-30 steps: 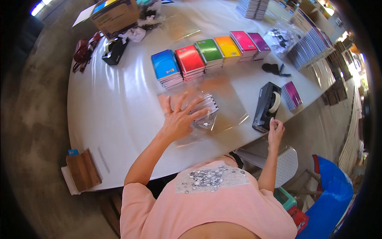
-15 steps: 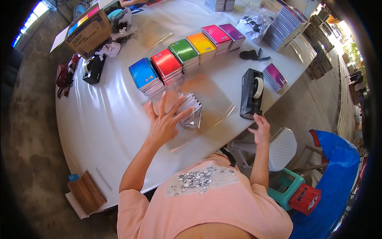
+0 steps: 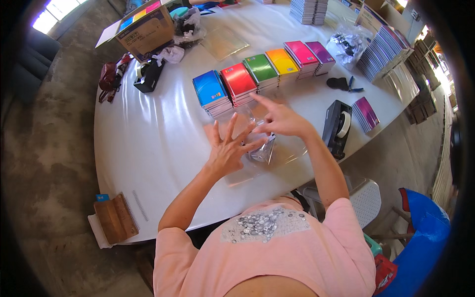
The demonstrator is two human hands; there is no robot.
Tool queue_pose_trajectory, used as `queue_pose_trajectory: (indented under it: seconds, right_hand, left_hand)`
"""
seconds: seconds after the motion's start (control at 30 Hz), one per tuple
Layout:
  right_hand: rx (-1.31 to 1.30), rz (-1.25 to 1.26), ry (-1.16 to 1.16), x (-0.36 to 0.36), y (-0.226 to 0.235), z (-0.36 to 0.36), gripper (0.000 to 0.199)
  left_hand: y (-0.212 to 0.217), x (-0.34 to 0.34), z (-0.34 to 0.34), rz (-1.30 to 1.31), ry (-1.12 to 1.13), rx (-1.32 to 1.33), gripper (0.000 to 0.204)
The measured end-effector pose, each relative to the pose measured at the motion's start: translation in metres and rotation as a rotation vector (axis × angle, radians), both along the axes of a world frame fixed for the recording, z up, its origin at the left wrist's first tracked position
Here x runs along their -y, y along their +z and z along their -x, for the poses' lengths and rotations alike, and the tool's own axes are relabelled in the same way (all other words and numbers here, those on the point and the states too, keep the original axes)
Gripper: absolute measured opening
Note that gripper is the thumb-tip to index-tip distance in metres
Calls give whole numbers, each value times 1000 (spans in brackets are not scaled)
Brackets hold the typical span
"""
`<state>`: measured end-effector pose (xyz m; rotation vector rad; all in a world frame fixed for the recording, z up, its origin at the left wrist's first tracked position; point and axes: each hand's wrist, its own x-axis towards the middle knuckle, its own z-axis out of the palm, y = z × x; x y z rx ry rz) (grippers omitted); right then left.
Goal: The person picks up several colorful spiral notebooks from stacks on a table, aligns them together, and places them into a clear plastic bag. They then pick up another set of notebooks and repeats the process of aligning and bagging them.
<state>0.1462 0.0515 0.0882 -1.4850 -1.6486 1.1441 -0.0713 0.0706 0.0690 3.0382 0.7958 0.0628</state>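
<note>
My left hand (image 3: 228,151) lies over a small bundle of spiral notebooks (image 3: 267,136) in clear plastic, its fingers spread wide. From the right, my right hand (image 3: 282,120) reaches over the same bundle. Its index finger is stretched out and its other fingers are curled; I see nothing clearly held in it. Beneath the bundle lies a clear plastic sheet (image 3: 292,157). My hands hide part of the bundle. A black tape dispenser (image 3: 331,126) with a pale roll stands to the right, near the table edge.
Beyond my hands runs a row of notebook stacks: blue (image 3: 210,90), red (image 3: 238,79), green (image 3: 261,68), yellow (image 3: 282,62), pink (image 3: 302,53) and purple (image 3: 320,51). A loose purple notebook (image 3: 365,114) and pliers (image 3: 354,87) lie right. A cardboard box (image 3: 148,35) stands far left.
My right hand has left the front of the tape dispenser and come left over the bundle. The left hand stays on the bundle, still spread. The whole view has shifted.
</note>
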Motion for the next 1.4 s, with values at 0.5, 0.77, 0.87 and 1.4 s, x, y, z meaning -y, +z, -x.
queue_pose_trajectory:
  seconds: [0.5,0.77,0.87,1.4]
  right_hand:
    - [116,-622,144,30,-53,3,32]
    - [120,-382,216,25,-46,-5,26]
    - [204,-354,283,24,-26,-7,32]
    - [141,-467,510,5,-33,-2,19]
  left_hand:
    - [3,-1,-3,474,200,-51,87]
    - [4,12,-12,505,314,190,58]
    - [7,39,-19,325,415,418,39]
    - [44,70,-11,370,424,981,40]
